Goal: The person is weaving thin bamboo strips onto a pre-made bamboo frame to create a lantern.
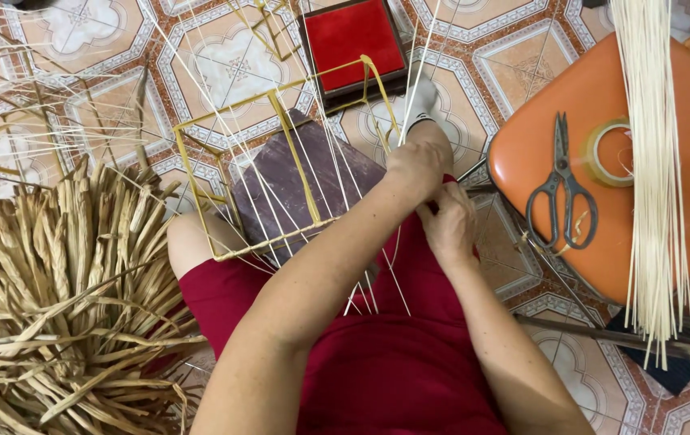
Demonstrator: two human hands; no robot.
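My left hand (416, 166) and my right hand (446, 222) meet over my knee, fingers pinched together on thin pale reed strands (377, 153) that fan out across a yellow wire frame (280, 173). The frame rests tilted on my lap over a dark purple block (304, 181). What exactly sits between the fingertips is hidden. I sit on the floor in red shorts (393, 362).
A heap of dried straw leaves (55, 298) fills the left. An orange stool (683, 153) at the right bears scissors (562, 185), a tape roll (607, 153) and a bundle of pale reeds (655, 161). A red-topped box (354, 44) stands ahead on the patterned tile floor.
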